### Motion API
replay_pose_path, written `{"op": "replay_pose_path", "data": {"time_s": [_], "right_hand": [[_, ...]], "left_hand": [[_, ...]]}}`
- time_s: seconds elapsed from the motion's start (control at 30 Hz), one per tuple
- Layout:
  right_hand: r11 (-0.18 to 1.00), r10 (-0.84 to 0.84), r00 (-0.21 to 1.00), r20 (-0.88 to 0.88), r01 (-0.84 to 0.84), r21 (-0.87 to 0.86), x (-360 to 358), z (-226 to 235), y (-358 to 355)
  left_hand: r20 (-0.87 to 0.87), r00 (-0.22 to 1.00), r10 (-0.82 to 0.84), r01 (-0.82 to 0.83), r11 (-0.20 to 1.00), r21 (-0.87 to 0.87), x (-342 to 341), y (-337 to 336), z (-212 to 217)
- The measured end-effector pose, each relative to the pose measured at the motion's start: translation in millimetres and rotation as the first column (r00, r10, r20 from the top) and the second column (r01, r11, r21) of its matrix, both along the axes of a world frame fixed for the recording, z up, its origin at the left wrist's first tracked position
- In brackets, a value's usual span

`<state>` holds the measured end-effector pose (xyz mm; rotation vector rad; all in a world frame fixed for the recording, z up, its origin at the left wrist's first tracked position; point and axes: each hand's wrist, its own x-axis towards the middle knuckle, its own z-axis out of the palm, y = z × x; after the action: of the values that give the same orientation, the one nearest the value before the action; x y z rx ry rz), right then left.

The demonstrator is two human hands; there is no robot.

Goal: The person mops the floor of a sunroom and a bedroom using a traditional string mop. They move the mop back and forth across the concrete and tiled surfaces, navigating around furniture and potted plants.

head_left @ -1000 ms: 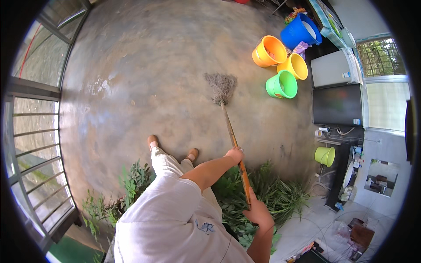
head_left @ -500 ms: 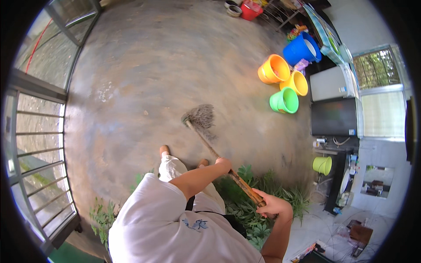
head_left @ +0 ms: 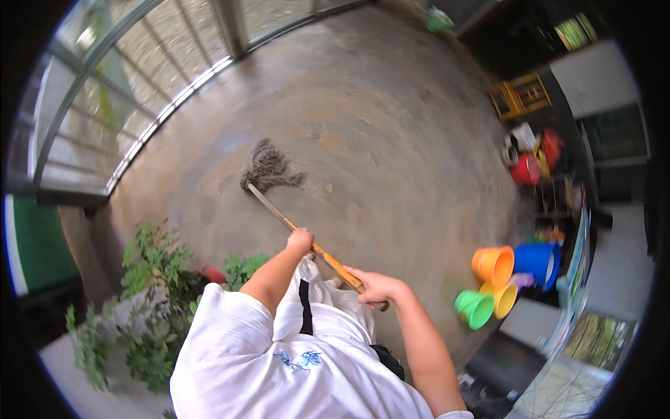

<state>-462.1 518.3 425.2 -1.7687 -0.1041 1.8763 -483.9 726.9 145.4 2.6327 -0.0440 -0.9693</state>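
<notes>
I see left hand wrapped around the mop handle mid-shaft | right hand gripping its upper end | mop head spread on the concrete floor, toward the glass-wall edge | coloured buckets near floor's right edge | potted plants just left.

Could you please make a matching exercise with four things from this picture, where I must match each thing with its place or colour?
Things:
1. mop head
2. left hand
3. right hand
4. bucket beside the orange one

Descriptions:
A. blue
B. grips the top end of the handle
C. lies on the concrete floor
D. grips the handle lower down, nearer the mop head

Pairs: 1-C, 2-D, 3-B, 4-A
</notes>
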Motion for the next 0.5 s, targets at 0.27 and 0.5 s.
{"op": "replay_pose_path", "data": {"time_s": [0.27,0.5], "right_hand": [[0.832,0.550,0.802,0.232,-0.550,-0.070,72.1,-4.1,87.2],[0.708,0.704,0.687,0.183,-0.699,-0.099,167.6,31.7,59.2]], "left_hand": [[0.257,0.818,0.514,-0.492,0.858,-0.150,-3.1,55.2,-5.0],[0.283,0.723,0.630,-0.639,0.766,-0.073,35.0,-11.6,4.6]]}}
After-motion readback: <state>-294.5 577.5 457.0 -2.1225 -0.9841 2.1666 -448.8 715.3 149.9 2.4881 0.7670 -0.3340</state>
